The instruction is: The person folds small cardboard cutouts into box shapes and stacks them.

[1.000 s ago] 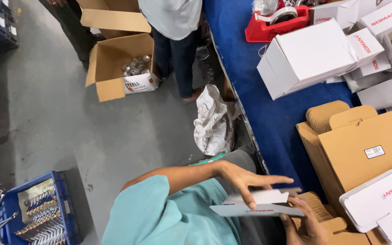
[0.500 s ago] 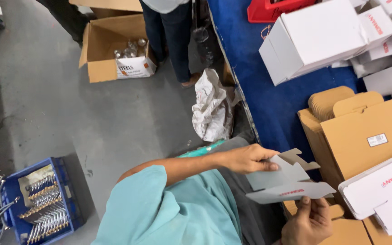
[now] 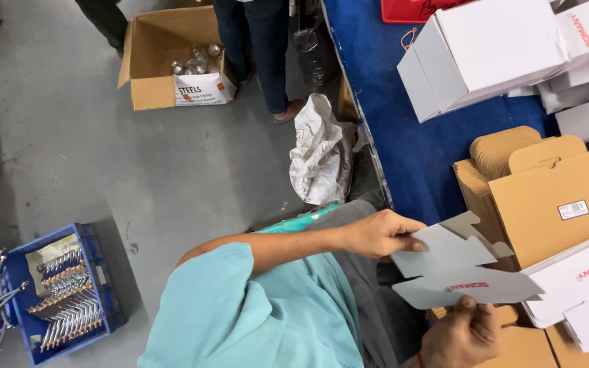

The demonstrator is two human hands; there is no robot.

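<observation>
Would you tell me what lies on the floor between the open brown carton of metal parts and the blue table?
In the head view, a crumpled white bag and a standing person's legs lie between carton and table.

A bare grey concrete floor (image 3: 103,163) spreads under flat, even light. A long table covered in blue cloth (image 3: 403,136) runs along the right, just beyond the fingers.

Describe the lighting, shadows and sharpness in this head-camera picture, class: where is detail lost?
Head view: soft, even light. The blue crate casts only a faint shadow on the grey floor. The white boxes look bright, nearly washed out. The flat card blank and both hands are fairly sharp. Straight edges bow slightly toward the frame borders.
</observation>
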